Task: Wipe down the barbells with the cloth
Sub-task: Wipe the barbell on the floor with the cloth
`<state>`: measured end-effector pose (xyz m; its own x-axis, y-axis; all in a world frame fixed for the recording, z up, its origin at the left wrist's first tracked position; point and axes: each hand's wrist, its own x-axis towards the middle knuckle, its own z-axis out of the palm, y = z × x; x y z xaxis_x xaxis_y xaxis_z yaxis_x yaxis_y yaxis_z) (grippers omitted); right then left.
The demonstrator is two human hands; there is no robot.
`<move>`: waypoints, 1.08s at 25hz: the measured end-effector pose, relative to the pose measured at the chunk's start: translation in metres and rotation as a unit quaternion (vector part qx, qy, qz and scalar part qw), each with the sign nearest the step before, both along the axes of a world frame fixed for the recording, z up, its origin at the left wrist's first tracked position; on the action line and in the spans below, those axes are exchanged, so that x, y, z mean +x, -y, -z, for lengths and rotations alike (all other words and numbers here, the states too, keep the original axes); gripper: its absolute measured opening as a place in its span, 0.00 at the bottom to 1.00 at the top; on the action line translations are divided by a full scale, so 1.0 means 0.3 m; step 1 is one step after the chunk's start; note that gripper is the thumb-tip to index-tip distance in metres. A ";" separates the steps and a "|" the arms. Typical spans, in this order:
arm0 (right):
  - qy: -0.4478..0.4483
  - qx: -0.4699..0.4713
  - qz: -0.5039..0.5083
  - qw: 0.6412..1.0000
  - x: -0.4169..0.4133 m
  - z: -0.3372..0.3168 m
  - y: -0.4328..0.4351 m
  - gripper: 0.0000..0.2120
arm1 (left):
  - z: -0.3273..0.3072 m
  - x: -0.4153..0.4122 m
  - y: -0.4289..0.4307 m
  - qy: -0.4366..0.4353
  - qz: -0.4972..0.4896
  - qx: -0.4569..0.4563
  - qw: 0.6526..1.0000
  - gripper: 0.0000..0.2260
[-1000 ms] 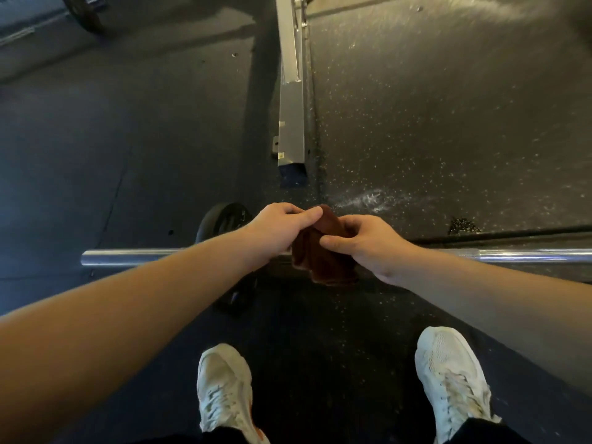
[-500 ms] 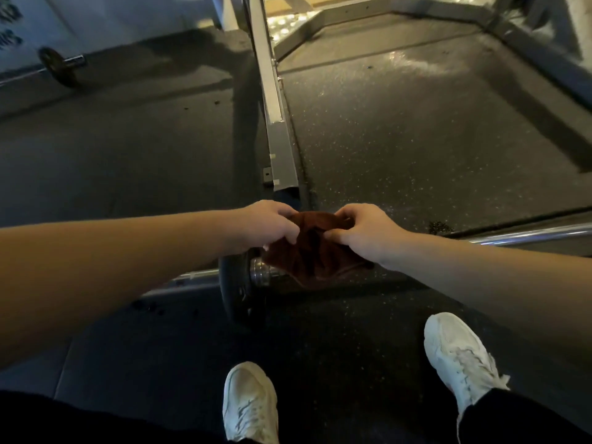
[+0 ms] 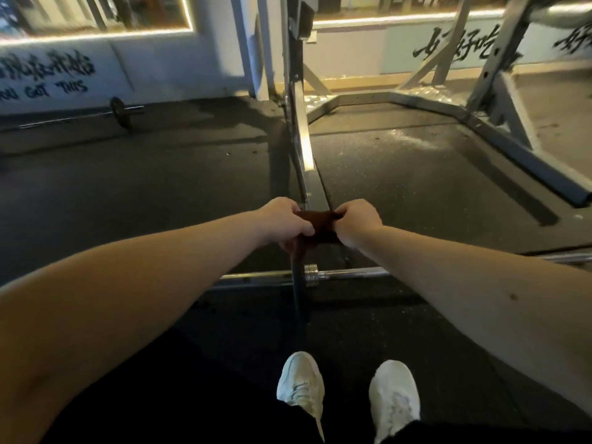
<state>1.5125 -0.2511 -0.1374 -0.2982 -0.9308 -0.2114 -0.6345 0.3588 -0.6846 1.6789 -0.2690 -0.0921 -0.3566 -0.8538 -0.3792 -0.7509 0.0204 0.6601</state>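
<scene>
A dark red-brown cloth (image 3: 315, 226) is stretched between my two hands, held up in front of me. My left hand (image 3: 282, 221) grips its left end and my right hand (image 3: 357, 223) pinches its right end. Below them a chrome barbell (image 3: 349, 273) lies across the black rubber floor, with a thin black plate (image 3: 298, 302) seen edge-on and a metal collar beside it. The cloth hangs above the bar, apart from it. A second barbell (image 3: 77, 118) with a small plate lies by the far left wall.
A grey steel rack base (image 3: 304, 149) runs away from me just past my hands, and its angled frame (image 3: 519, 155) closes the platform on the right. My white shoes (image 3: 347, 392) stand close behind the near bar. Walls with writing lie beyond.
My head has lifted, so the rack and walls came into view. Both hands rose with the cloth off the bar and pulled it out between them.
</scene>
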 end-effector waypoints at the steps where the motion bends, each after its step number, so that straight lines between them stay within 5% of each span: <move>1: 0.002 -0.006 0.007 1.000 0.035 -0.019 -0.007 0.08 | -0.008 0.024 -0.019 -0.003 -0.005 -0.012 1.000 0.11; 5: 0.173 0.025 0.080 0.981 0.125 -0.079 -0.041 0.10 | -0.014 0.059 -0.049 -0.019 -0.002 -0.034 0.999 0.10; 8: 0.378 0.097 0.097 0.916 0.102 -0.086 -0.048 0.13 | 0.017 0.005 -0.012 -0.025 0.006 -0.025 0.999 0.07; 12: 0.505 0.115 0.061 0.853 0.003 0.036 0.010 0.19 | 0.119 -0.060 0.048 -0.047 0.039 -0.003 0.998 0.06; 16: 0.458 0.148 0.007 0.877 -0.065 0.225 0.087 0.16 | 0.282 -0.068 0.097 -0.020 0.098 0.013 0.995 0.09; 19: 0.417 0.106 0.085 0.899 -0.112 0.366 0.095 0.09 | 0.421 -0.045 0.124 0.053 0.076 -0.110 0.990 0.12; 21: 0.241 0.048 0.056 0.968 -0.177 0.474 0.099 0.09 | 0.512 -0.024 0.125 0.134 0.020 -0.190 0.972 0.22; 23: 0.038 0.009 -0.037 0.999 -0.224 0.568 0.120 0.14 | 0.597 -0.008 0.122 0.141 -0.019 -0.186 0.972 0.28; 27: -0.038 0.008 -0.141 0.989 -0.139 0.707 0.176 0.19 | 0.687 0.005 0.126 0.068 -0.064 -0.163 0.982 0.31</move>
<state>1.4708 -0.3039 -0.3495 -0.0435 -0.9760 -0.2136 -0.7600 0.1710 -0.6270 1.6804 -0.3069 -0.2981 -0.2041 -0.9723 -0.1144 -0.8420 0.1147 0.5272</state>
